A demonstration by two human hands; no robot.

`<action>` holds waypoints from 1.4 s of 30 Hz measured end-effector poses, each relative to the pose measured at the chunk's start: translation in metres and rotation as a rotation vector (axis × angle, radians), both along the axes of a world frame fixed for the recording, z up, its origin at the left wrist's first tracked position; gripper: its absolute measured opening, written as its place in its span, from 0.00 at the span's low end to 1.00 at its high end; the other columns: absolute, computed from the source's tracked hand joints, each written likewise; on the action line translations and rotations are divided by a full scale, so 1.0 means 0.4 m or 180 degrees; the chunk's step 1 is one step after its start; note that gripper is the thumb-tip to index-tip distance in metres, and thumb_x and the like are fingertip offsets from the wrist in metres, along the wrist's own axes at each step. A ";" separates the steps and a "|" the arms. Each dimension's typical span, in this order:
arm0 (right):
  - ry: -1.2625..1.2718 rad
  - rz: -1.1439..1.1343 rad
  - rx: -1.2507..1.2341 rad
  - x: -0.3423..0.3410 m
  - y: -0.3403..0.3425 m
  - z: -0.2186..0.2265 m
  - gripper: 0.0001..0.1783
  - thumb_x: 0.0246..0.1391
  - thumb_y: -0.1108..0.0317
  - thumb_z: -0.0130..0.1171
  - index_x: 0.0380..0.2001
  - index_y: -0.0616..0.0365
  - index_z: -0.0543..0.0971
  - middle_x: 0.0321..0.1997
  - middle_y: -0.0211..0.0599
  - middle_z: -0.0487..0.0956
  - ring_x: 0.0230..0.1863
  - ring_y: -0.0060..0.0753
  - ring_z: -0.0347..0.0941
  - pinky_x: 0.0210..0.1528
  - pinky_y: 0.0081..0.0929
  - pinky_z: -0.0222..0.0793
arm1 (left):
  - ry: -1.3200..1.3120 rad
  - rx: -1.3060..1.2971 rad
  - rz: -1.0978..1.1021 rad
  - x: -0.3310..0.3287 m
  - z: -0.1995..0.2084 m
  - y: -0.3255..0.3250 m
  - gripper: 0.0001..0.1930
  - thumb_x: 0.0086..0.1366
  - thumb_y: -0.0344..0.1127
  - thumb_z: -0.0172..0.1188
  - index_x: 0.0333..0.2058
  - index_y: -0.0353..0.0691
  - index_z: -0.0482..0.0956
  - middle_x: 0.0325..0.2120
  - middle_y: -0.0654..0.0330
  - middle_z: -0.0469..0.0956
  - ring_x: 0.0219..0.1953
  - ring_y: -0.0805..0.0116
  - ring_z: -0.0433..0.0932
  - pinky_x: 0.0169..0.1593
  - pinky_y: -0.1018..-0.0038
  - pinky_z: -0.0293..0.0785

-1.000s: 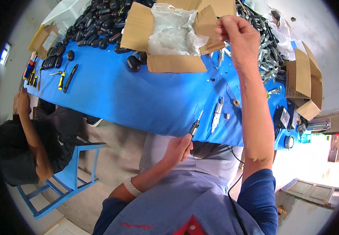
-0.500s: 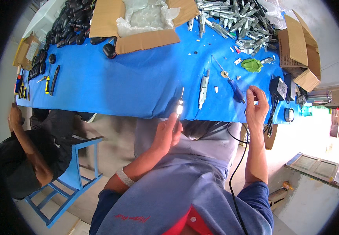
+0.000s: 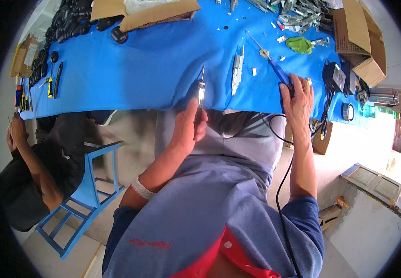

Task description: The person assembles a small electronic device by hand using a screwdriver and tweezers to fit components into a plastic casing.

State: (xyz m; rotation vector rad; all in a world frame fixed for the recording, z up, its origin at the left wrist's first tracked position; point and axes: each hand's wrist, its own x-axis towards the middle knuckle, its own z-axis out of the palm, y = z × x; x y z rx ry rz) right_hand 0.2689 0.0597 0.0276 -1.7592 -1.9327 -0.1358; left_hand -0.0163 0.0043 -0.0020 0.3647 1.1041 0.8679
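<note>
Tools with coloured handles [image 3: 23,99] lie at the left edge of the blue-covered table [image 3: 149,88], and a co-worker's hand [image 3: 19,127] is near its near left corner. Beside them are a yellow-handled screwdriver [image 3: 50,88] and a slim black tool [image 3: 58,81], with a heap of black rounded casings [image 3: 73,23] behind, toward the far edge. An open cardboard box [image 3: 158,14] with clear plastic inside stands farther right, toward that same edge.

At the near edge, the person's left hand [image 3: 189,123] is wrapped around a dark and silver driver-like tool [image 3: 201,95], its thin tip pointing toward the far edge. Right of it a long silvery part [image 3: 238,72] lies on the cloth, then a small white piece [image 3: 254,71].

Next comes a blue-handled tool [image 3: 279,70] with a thin shaft, lying slantwise; the right hand [image 3: 297,102] has its fingers at the handle's near end, though I cannot tell whether they have tightened on it. Beyond are a crumpled green cloth [image 3: 299,45] and a pile of metal parts [image 3: 304,18]. Toward the right edge sit a black boxy unit [image 3: 334,76] and another cardboard box [image 3: 352,37].
</note>
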 end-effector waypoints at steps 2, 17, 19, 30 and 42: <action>-0.0015 0.0049 0.0042 0.007 0.009 -0.013 0.17 0.51 0.64 0.60 0.43 0.60 0.75 0.40 0.43 0.76 0.42 0.47 0.69 0.48 0.39 0.63 | 0.0080 0.0072 -0.0044 -0.001 0.008 0.003 0.27 0.65 0.62 0.45 0.23 0.41 0.68 0.09 0.68 0.58 0.10 0.79 0.54 0.14 0.81 0.50; 0.4724 0.0446 -0.0899 -0.049 -0.165 0.026 0.14 0.61 0.64 0.50 0.43 0.65 0.76 0.16 0.24 0.65 0.17 0.12 0.55 0.19 0.13 0.47 | 0.0885 0.0286 -0.0106 0.011 0.027 0.000 0.29 0.63 0.63 0.48 0.21 0.39 0.68 0.10 0.68 0.61 0.11 0.80 0.58 0.14 0.82 0.51; 0.4712 0.0317 -0.0998 -0.051 -0.174 0.019 0.14 0.62 0.64 0.50 0.41 0.64 0.77 0.15 0.24 0.65 0.16 0.12 0.55 0.19 0.13 0.47 | 0.0924 0.0297 -0.0107 0.012 0.026 0.002 0.29 0.63 0.62 0.49 0.21 0.40 0.68 0.10 0.69 0.61 0.11 0.80 0.58 0.14 0.82 0.51; 0.4479 0.0245 -0.1228 -0.070 -0.166 0.020 0.15 0.62 0.62 0.52 0.41 0.64 0.77 0.16 0.24 0.68 0.16 0.13 0.57 0.18 0.13 0.50 | 0.1102 0.0256 -0.0107 0.016 0.029 0.005 0.28 0.64 0.61 0.49 0.20 0.40 0.68 0.09 0.70 0.58 0.10 0.82 0.55 0.14 0.82 0.49; 0.4326 0.0161 -0.1345 -0.079 -0.150 0.029 0.16 0.61 0.60 0.53 0.41 0.63 0.78 0.16 0.24 0.69 0.16 0.12 0.58 0.17 0.12 0.50 | 0.0988 0.0385 -0.0227 0.007 0.021 0.003 0.29 0.64 0.63 0.48 0.20 0.40 0.69 0.08 0.70 0.58 0.10 0.81 0.55 0.13 0.82 0.50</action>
